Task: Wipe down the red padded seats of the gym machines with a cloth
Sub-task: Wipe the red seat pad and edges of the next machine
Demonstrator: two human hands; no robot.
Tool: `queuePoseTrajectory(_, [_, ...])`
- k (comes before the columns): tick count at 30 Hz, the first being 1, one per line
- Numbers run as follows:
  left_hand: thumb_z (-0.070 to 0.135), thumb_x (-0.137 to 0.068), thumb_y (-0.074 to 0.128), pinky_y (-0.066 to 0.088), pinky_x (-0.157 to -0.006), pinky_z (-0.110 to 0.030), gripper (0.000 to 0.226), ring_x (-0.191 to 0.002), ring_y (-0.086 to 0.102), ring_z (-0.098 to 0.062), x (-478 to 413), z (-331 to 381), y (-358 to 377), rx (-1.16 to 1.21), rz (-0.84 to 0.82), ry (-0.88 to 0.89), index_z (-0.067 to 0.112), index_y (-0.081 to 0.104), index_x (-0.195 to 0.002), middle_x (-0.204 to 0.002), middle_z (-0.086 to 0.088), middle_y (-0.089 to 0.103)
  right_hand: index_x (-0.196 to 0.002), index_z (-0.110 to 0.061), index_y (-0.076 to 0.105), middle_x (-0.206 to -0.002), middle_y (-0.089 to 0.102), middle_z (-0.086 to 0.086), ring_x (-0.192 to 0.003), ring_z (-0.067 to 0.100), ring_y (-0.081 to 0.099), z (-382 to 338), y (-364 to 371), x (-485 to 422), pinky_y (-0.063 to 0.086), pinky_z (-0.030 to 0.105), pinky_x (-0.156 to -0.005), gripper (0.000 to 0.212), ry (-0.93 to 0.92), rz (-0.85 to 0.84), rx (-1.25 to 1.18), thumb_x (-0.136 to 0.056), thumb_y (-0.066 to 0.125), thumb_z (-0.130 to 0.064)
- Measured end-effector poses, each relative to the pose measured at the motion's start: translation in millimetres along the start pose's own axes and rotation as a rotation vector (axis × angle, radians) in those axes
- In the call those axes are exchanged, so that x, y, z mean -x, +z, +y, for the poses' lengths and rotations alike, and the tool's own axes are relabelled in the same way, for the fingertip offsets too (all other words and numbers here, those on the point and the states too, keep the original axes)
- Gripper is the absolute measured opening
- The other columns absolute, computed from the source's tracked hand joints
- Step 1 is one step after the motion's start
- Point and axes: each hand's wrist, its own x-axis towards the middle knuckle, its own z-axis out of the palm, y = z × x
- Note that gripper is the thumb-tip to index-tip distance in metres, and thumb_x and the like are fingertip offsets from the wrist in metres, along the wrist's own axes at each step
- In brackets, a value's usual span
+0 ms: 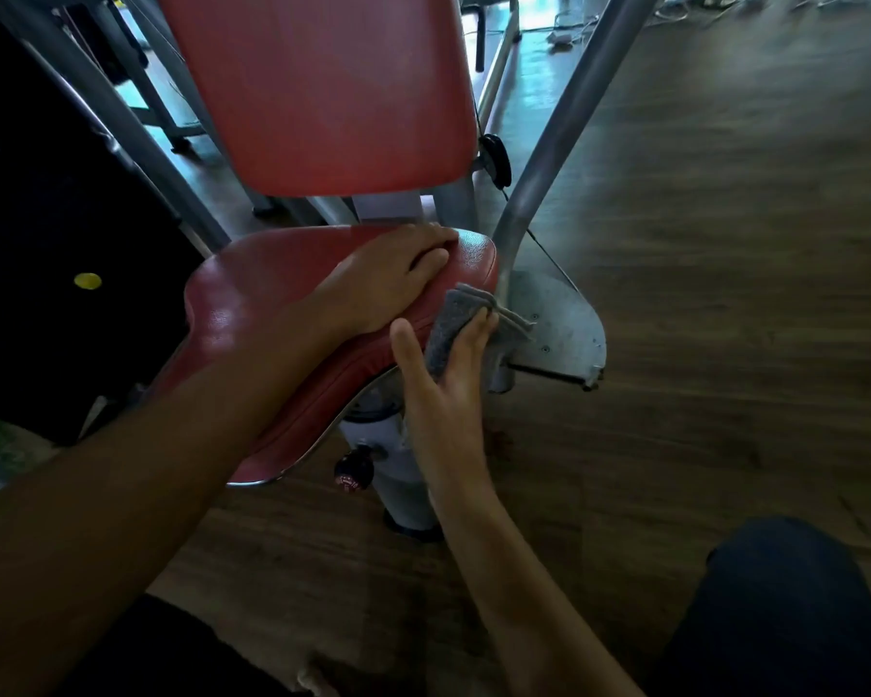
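- Head view, item 1: red padded vinyl seat cushion (272, 304) with a chrome lower rim, mounted on a grey post. It sits in the middle of the frame, below the red padded backrest (323, 88).
- Item 2: folded grey fabric cloth (448, 324), lying against the seat's right side edge, near its rear corner.
- Item 3: left hand (388, 279), fingers straight, resting flat on the seat top and holding nothing.
- Item 4: right hand (448, 369), fingers extended and thumb spread, pressing the cloth to the seat's side wall. It is not curled round the cloth. The two hands are close together but apart.
- Item 5: grey metal frame tube (564, 118), grey metal foot plate (559, 324) and brown wood-plank floor (725, 244) surrounding the seat.
- Step in hand, as judged: wiping the seat's side edge, with the left hand steadying.
- Next move, as judged: slide the cloth along the edge under even pressure and keep it from slipping free of the flat fingers. The backrest is probably still to do.
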Motion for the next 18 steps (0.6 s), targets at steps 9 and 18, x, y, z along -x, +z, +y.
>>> queuePoseTrajectory(9, [0.029,-0.106,0.042,0.034,-0.111,-0.028,0.04,-0.131,0.048,-0.013,1.2,3.8,-0.5,0.035,0.009,-0.027,0.019,0.05,-0.144,-0.144,0.0,0.054,-0.152,-0.048,-0.001,-0.165,0.004,-0.017,-0.152,0.012,0.012,13.7,-7.2,-8.1,0.023,0.053,-0.12,0.098,-0.021,0.041,-0.003,-0.077,0.055,-0.081])
queuePoseTrajectory(18, [0.029,-0.107,0.041,0.031,-0.111,-0.025,0.039,-0.133,0.047,-0.013,2.2,6.6,-1.6,0.027,0.013,-0.034,0.02,0.05,-0.144,-0.145,0.0,0.053,-0.152,-0.048,0.014,-0.158,0.032,-0.01,-0.145,0.018,0.035,22.4,-19.6,-24.5,0.036,0.053,-0.114,0.1,-0.011,0.039,-0.05,-0.071,0.061,-0.083])
